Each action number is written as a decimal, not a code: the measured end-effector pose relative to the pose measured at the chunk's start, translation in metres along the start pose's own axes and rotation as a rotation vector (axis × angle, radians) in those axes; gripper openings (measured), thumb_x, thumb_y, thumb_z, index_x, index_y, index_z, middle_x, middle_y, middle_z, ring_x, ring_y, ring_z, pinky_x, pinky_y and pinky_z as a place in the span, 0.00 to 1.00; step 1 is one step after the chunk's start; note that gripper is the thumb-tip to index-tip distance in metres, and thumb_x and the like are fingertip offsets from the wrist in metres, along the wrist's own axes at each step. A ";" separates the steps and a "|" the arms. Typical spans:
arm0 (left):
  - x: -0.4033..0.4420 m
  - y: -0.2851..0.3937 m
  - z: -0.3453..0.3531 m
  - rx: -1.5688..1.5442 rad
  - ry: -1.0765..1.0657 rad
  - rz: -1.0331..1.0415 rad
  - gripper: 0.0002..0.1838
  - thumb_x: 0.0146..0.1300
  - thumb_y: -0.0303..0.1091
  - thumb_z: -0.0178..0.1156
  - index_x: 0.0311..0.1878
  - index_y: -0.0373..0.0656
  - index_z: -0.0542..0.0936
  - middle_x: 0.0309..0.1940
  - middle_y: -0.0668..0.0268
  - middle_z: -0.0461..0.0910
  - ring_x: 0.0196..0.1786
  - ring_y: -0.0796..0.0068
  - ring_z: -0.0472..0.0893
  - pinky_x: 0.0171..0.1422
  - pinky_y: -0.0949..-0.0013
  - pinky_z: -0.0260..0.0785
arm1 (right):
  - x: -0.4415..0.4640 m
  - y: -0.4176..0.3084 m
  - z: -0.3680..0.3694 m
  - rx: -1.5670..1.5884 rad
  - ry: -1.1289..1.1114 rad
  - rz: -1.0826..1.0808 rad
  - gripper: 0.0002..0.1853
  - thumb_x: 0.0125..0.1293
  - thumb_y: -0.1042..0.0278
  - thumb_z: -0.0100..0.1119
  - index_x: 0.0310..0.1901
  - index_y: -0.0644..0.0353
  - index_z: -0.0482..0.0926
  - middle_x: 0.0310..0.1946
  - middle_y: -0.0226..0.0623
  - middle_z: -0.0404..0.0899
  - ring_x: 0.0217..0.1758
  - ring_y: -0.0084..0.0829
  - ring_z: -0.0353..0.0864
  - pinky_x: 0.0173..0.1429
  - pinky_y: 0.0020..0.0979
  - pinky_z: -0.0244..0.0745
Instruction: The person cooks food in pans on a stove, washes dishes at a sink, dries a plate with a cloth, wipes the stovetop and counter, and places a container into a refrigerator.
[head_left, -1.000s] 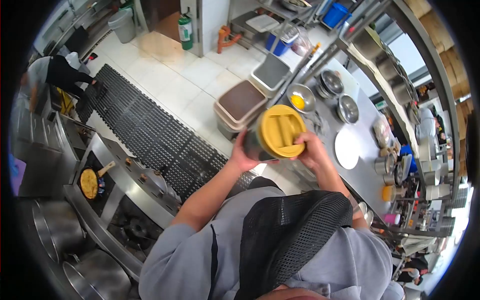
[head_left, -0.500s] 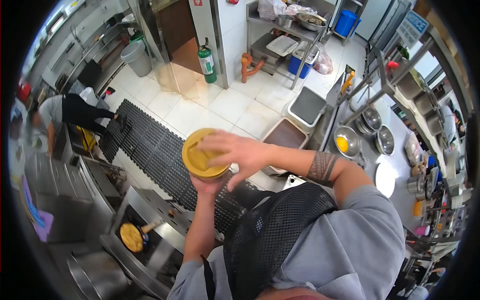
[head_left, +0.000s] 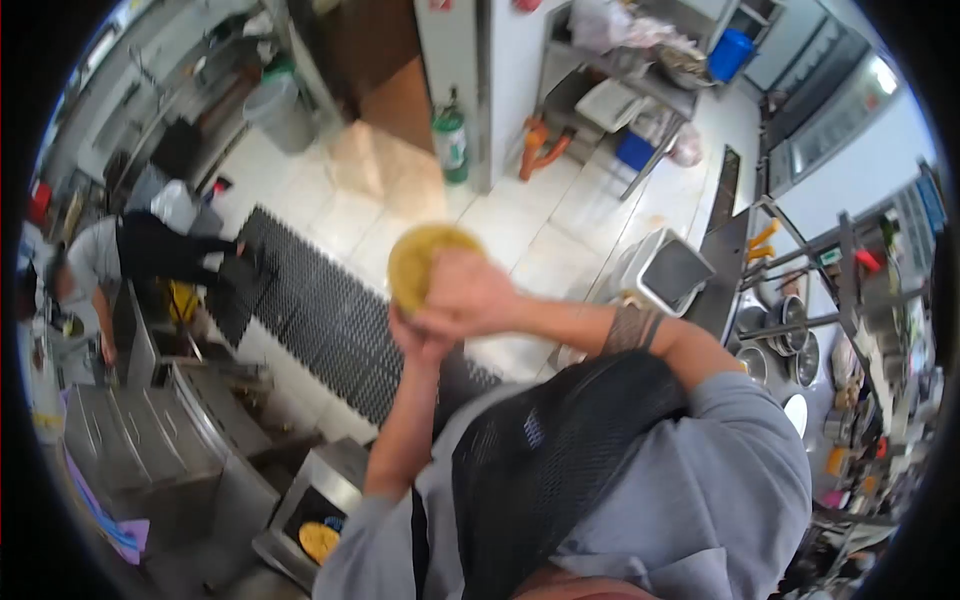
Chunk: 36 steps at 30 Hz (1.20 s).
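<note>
A round container with a yellow lid [head_left: 420,262] is held up in front of my chest, slightly blurred by motion. My left hand [head_left: 420,338] is wrapped round its lower part from below. Over the right side of the lid lies my right hand [head_left: 468,292], its fingers bent onto the lid and partly smeared. Most of the container's body is hidden behind my hands. Down on the stove at the lower left, part of a yellow round food [head_left: 319,541] shows in a pan, beside my sleeve.
Another person [head_left: 95,262] bends over a counter at the left. A black mat [head_left: 310,310] covers part of the tiled floor. A grey-lidded bin [head_left: 675,272] stands by the steel table with bowls [head_left: 787,325] at the right. A green extinguisher [head_left: 450,140] is by the wall.
The view has turned towards the doorway. The container went from beside the right table to over the mat. My right hand let go of its grip, swung across the lid and now grips it.
</note>
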<state>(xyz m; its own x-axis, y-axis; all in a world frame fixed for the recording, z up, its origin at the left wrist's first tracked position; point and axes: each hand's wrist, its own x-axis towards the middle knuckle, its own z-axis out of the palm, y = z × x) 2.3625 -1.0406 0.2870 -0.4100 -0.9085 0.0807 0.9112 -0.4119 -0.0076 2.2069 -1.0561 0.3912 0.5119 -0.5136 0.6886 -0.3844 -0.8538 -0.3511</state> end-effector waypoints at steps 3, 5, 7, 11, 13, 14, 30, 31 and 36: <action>0.066 0.033 -0.030 -0.057 0.106 -0.147 0.36 0.69 0.60 0.41 0.75 0.49 0.65 0.73 0.58 0.66 0.73 0.53 0.67 0.73 0.40 0.61 | 0.029 0.062 -0.010 0.033 -0.095 0.140 0.15 0.58 0.54 0.71 0.30 0.56 0.80 0.34 0.39 0.77 0.44 0.46 0.78 0.62 0.45 0.72; 0.118 0.038 -0.012 0.048 0.215 -0.164 0.37 0.69 0.62 0.40 0.74 0.51 0.65 0.73 0.59 0.66 0.74 0.52 0.66 0.72 0.37 0.60 | 0.049 0.091 -0.034 0.094 -0.146 0.228 0.17 0.57 0.52 0.71 0.37 0.57 0.83 0.42 0.41 0.80 0.52 0.49 0.77 0.63 0.47 0.70; 0.172 0.039 -0.006 0.042 0.125 -0.334 0.38 0.67 0.65 0.39 0.75 0.55 0.65 0.73 0.58 0.66 0.73 0.50 0.67 0.70 0.34 0.60 | 0.069 0.107 -0.060 -0.136 -0.048 0.318 0.25 0.53 0.51 0.75 0.49 0.56 0.84 0.58 0.46 0.75 0.65 0.51 0.71 0.70 0.47 0.65; 0.274 0.018 -0.017 -0.006 0.099 -0.560 0.41 0.63 0.69 0.43 0.75 0.56 0.65 0.73 0.57 0.66 0.71 0.45 0.68 0.62 0.29 0.62 | 0.068 0.163 -0.110 -0.440 -0.140 0.481 0.30 0.52 0.50 0.77 0.55 0.55 0.82 0.65 0.48 0.70 0.72 0.51 0.64 0.74 0.47 0.60; 0.321 -0.006 -0.017 0.015 0.087 -0.643 0.42 0.61 0.69 0.46 0.74 0.56 0.65 0.72 0.57 0.67 0.70 0.44 0.69 0.61 0.30 0.64 | 0.056 0.189 -0.131 -0.400 -0.008 0.584 0.29 0.51 0.53 0.78 0.54 0.55 0.82 0.64 0.48 0.71 0.71 0.52 0.65 0.73 0.46 0.61; 0.343 -0.018 -0.020 0.009 0.085 -0.672 0.42 0.61 0.69 0.46 0.74 0.56 0.65 0.72 0.57 0.67 0.70 0.44 0.69 0.61 0.30 0.64 | 0.046 0.203 -0.140 -0.420 0.000 0.605 0.29 0.51 0.53 0.78 0.54 0.55 0.82 0.64 0.48 0.71 0.71 0.52 0.65 0.73 0.46 0.61; 0.629 -0.308 -0.013 -0.022 0.074 -0.857 0.32 0.65 0.58 0.52 0.68 0.52 0.72 0.66 0.59 0.73 0.67 0.51 0.73 0.71 0.38 0.62 | -0.070 0.417 -0.366 -0.423 0.671 0.867 0.16 0.53 0.67 0.75 0.41 0.64 0.85 0.39 0.35 0.68 0.45 0.34 0.67 0.52 0.31 0.65; 0.643 -0.325 -0.010 -0.030 0.070 -0.881 0.32 0.66 0.58 0.52 0.68 0.51 0.72 0.66 0.59 0.73 0.67 0.51 0.73 0.72 0.39 0.62 | -0.074 0.429 -0.381 -0.471 0.670 0.877 0.15 0.53 0.67 0.75 0.41 0.64 0.85 0.39 0.35 0.68 0.45 0.34 0.67 0.53 0.32 0.65; 0.719 -0.418 -0.015 0.008 0.062 -1.000 0.34 0.64 0.60 0.52 0.69 0.51 0.71 0.67 0.60 0.73 0.68 0.54 0.73 0.73 0.45 0.62 | -0.098 0.480 -0.452 -0.726 0.698 0.962 0.16 0.51 0.65 0.76 0.40 0.62 0.86 0.37 0.36 0.69 0.44 0.35 0.68 0.53 0.34 0.65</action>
<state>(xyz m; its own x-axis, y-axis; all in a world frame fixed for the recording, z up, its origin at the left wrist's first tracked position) 1.6865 -1.5224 0.3333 -0.9891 -0.1472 -0.0052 0.1469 -0.9883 0.0420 1.6250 -1.3777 0.4421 -0.5798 -0.5357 0.6139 -0.7811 0.1511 -0.6059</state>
